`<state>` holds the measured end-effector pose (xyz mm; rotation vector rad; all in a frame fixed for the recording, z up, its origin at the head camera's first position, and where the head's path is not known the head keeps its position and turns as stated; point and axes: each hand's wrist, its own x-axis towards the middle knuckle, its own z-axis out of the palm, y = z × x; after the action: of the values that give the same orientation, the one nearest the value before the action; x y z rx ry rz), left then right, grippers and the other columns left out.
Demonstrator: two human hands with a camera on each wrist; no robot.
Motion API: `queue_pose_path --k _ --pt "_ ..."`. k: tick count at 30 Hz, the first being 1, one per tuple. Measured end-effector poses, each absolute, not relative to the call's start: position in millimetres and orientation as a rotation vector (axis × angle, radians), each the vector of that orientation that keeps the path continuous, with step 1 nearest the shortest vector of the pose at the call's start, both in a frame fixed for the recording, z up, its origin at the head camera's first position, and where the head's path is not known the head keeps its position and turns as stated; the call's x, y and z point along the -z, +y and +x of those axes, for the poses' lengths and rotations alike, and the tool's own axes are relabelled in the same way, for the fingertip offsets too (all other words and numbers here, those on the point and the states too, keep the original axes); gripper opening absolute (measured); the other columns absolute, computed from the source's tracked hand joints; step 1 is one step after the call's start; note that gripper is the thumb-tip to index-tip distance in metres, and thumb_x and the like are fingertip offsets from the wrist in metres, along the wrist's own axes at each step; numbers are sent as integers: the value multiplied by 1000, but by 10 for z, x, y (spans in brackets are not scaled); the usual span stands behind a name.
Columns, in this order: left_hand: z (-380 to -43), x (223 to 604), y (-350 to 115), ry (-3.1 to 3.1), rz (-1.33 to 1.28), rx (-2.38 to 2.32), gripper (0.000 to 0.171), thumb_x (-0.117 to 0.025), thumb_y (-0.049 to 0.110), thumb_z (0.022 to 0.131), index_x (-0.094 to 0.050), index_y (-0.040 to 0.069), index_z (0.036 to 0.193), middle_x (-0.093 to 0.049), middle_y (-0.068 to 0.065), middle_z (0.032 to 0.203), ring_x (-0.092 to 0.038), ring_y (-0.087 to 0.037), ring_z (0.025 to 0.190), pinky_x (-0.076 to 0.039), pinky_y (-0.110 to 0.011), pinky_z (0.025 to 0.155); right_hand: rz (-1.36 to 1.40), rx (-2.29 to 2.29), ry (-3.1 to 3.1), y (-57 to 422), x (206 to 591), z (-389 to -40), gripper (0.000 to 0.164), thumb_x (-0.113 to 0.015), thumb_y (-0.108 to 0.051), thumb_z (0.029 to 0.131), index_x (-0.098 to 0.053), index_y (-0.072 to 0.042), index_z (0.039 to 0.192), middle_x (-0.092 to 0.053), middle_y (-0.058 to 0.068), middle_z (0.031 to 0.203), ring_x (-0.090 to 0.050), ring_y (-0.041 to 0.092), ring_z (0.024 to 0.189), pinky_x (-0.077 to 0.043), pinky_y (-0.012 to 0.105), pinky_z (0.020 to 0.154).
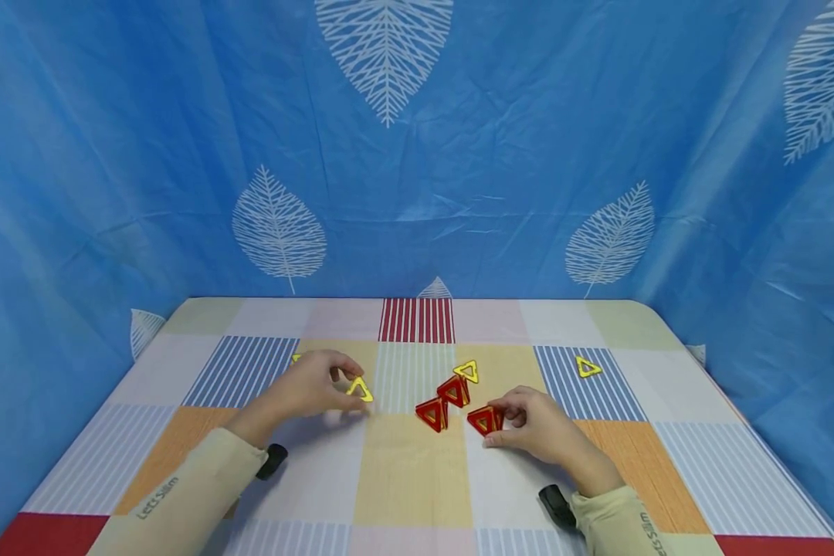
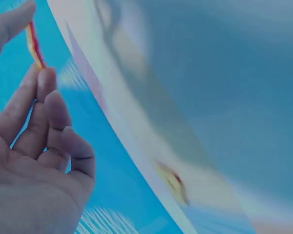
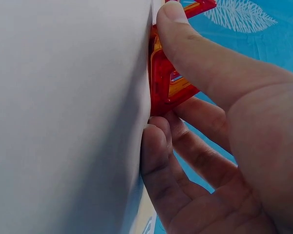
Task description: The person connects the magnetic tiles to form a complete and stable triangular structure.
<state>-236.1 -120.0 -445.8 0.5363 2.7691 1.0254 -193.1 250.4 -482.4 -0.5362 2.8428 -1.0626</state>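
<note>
My left hand (image 1: 311, 386) pinches a yellow triangular tile (image 1: 365, 389) with an open middle, held between thumb and fingertips. Seen edge-on in the left wrist view, that tile (image 2: 35, 46) shows yellow and red along its rim. Over to the right, my right hand (image 1: 538, 425) grips a small red pyramid (image 1: 481, 421) built of triangular tiles, low at the tabletop. In the right wrist view the thumb covers part of this red pyramid (image 3: 161, 83). Two similar pieces, a nearer red pyramid (image 1: 431, 415) and a farther red pyramid (image 1: 452, 391), stand between the hands.
A yellow triangle (image 1: 474, 371) lies just behind the red pyramids. Another yellow triangle (image 1: 580, 368) lies at the back right, and a third yellow triangle (image 1: 296, 357) is mostly hidden behind the left hand. The patchwork tablecloth (image 1: 413, 479) reaches back to a blue leaf-patterned curtain (image 1: 417, 170).
</note>
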Motion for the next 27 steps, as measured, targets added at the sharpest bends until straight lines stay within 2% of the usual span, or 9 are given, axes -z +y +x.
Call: queue_pose_path --k 6,13,21,27 --pt "-2064 4470 -736 2674 706 -987 43 -94 25 69 -74 7 103 -63 8 86 -55 -15 78 -48 -31 67 -511 1062 2835 2485 4797 -1927 57 -91 -29 74 -72 2 117 -59 -1 94 -52 16 79 -48 28 69" --pt "-1784 4507 -422 2616 787 -848 37 -94 27 69 -73 10 94 -58 9 75 -52 -6 69 -47 -25 65 -428 1044 2844 2460 4787 -1916 59 -91 -28 75 -70 2 121 -57 2 98 -52 15 79 -49 28 70" --pt "-1677 4540 -332 2724 797 -627 35 -94 36 67 -71 19 86 -52 14 69 -47 -4 63 -41 -26 59 -429 1026 2850 2470 4794 -1927 60 -90 -30 76 -70 2 122 -57 2 100 -52 15 80 -48 28 70" --pt "-1660 4572 -334 2732 779 -623 36 -94 36 66 -71 20 88 -51 14 67 -46 -4 62 -40 -27 56 -439 1034 2839 2463 4810 -1928 62 -90 -29 76 -68 3 124 -55 2 99 -50 16 79 -46 28 68"
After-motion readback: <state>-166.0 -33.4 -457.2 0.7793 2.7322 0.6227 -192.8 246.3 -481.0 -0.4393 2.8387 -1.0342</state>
